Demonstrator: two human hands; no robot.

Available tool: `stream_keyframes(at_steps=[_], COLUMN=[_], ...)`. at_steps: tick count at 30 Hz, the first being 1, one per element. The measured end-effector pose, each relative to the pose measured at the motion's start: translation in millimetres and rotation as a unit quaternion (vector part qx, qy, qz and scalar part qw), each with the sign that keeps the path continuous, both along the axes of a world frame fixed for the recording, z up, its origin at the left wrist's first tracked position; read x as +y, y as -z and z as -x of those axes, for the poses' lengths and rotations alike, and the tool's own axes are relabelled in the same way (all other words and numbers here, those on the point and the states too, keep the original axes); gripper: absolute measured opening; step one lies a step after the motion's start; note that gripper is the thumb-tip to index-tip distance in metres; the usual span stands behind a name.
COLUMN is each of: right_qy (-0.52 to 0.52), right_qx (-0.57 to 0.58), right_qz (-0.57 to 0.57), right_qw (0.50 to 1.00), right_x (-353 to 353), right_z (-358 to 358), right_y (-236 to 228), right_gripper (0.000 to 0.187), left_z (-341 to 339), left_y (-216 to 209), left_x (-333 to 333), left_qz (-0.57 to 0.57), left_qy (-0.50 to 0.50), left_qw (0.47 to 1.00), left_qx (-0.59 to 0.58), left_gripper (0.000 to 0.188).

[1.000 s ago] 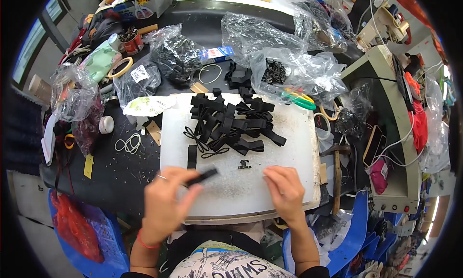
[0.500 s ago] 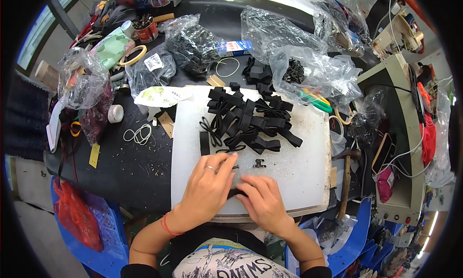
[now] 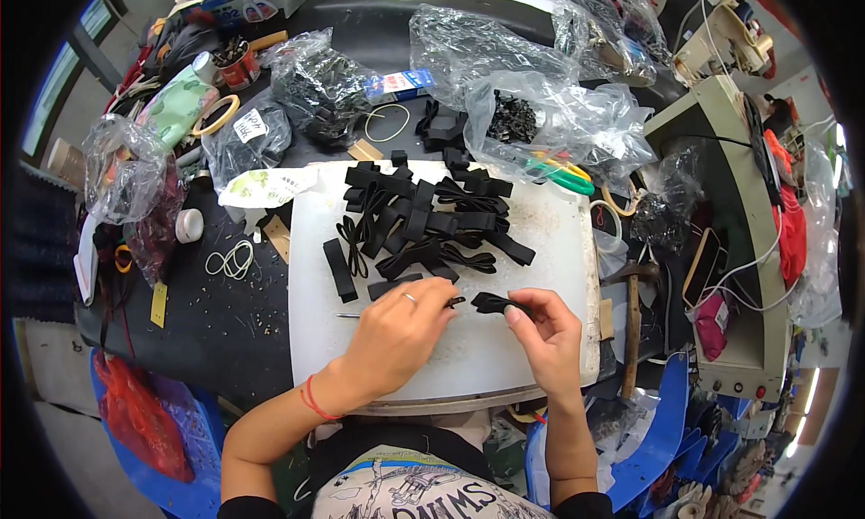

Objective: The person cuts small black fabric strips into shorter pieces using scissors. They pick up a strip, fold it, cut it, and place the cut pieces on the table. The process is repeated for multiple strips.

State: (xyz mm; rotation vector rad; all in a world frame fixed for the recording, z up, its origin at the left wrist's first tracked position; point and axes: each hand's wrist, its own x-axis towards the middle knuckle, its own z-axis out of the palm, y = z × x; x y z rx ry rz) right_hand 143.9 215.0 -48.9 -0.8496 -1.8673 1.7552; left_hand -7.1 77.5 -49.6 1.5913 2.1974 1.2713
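My left hand point(image 3: 396, 334) pinches a small dark metal clip point(image 3: 457, 301) between thumb and fingertips, over the white board point(image 3: 450, 366). Beside it my right hand point(image 3: 550, 339) is closed on the end of a folded black strap point(image 3: 494, 303), whose free end points toward the clip. A small gap parts clip and strap. Under the left hand's outer side, the tip of a thin metal rod point(image 3: 348, 315) shows; the rest is hidden. Just beyond lies a pile of folded black straps point(image 3: 423, 214), with one flat strap point(image 3: 340, 269) at its left.
A clear bag of small black parts point(image 3: 514, 118) and a green tape roll point(image 3: 563, 175) lie behind the board. At the right are a hammer point(image 3: 632, 330) and a grey machine housing point(image 3: 721, 159). Left of the board lie a cord coil point(image 3: 230, 260) and a white jar point(image 3: 189, 225).
The small clip has left the board and is now in my left hand. My right hand has risen to the right with a folded strap. The whole view has shifted slightly.
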Motion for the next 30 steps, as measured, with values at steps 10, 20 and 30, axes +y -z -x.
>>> stream_keyframes(at_steps=[10,20,30], right_qy=[0.026,-0.156,-0.184], right_qx=[0.045,0.14,0.092], right_qz=[0.085,-0.161,-0.308], right_qw=[0.995,0.964,0.929], right_x=[-12,-20,-24], right_z=[5,20,22], right_y=[-13,-17,-19], right_gripper=[0.011,0.029,0.029], left_z=[3,-2,-8], left_y=[-17,-17,-12], left_x=[-26,-35,-35], left_qz=[-0.009,-0.011,-0.047], left_qy=[0.003,0.078,0.037], left_qw=[0.769,0.77,0.755], left_qx=[-0.639,-0.633,-0.653], left_gripper=[0.03,0.041,0.034])
